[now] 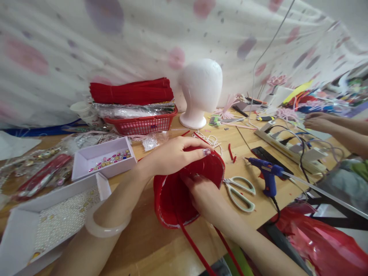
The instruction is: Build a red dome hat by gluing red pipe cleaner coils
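Note:
A red, hollow hat-shaped piece [175, 199] lies tilted on the table with its opening towards me. A whitish line runs along the inside of its rim, and two long red strips [197, 249] hang from it towards me. My left hand [174, 155] grips the top of the rim, with its fingers bent over the red material. My right hand [201, 191] reaches inside the piece. Its fingertips press near the inner wall and are mostly hidden, so I cannot make out whether they hold anything. White-handled scissors [240, 193] lie just right of the piece.
A blue glue gun [267, 172] and power strip [290, 149] are on the right. Boxes of gems [103, 155] and pearls [60, 214] stand left. Behind are a red basket [140, 124] and white foam head [201, 90]. Another person's hands [324, 122] are far right.

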A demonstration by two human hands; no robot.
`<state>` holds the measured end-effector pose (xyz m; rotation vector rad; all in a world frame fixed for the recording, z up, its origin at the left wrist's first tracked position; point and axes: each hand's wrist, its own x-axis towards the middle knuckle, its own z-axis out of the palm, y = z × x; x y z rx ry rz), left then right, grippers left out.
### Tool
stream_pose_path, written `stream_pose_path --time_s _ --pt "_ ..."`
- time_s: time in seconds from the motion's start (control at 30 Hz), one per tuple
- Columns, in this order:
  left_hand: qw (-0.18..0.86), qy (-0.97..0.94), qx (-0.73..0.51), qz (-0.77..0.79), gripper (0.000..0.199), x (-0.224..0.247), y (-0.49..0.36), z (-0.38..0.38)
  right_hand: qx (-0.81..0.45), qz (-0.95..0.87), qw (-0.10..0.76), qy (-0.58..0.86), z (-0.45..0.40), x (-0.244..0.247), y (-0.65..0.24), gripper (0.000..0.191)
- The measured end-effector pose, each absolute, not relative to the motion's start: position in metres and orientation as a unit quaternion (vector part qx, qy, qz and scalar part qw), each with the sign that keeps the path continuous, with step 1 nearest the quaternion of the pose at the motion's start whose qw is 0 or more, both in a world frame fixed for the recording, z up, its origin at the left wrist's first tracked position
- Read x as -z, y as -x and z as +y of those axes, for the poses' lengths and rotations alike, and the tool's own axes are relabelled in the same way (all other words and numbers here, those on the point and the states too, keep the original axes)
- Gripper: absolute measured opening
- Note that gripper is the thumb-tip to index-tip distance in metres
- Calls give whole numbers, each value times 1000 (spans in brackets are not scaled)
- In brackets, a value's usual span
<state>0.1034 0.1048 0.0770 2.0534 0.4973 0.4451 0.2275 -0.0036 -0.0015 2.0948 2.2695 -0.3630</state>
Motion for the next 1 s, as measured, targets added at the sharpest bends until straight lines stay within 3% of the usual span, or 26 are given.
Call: stream_pose_path --time_s 0.23,0.37,0.47,0.63,0.77,0.9,1.0 --pt "445 -841 -237 195 22 -78 -102 103 123 707 -23 -696 -19 -2 -231 43" --pt "371 -860 -313 158 23 -86 -97 98 181 695 -201 -666 -51 -19 -249 42" --pt "310 -908 -262 106 15 -94 -93 96 205 680 -303 -635 -70 -33 -264 32" --pt "265 -940 -194 88 26 -95 -92 93 178 626 -439 -619 -74 -38 -270 19" --pt "297 -922 -215 123 10 -89 -94 92 182 616 -461 -611 -67 -32 -263 12" --pt "383 -890 -209 130 12 -91 -93 94 200 612 -460 -612 -64 -33 -261 10" --pt "378 -895 -193 135 17 -93 -90 97 176 613 -468 -612 -68 -34 -268 10"
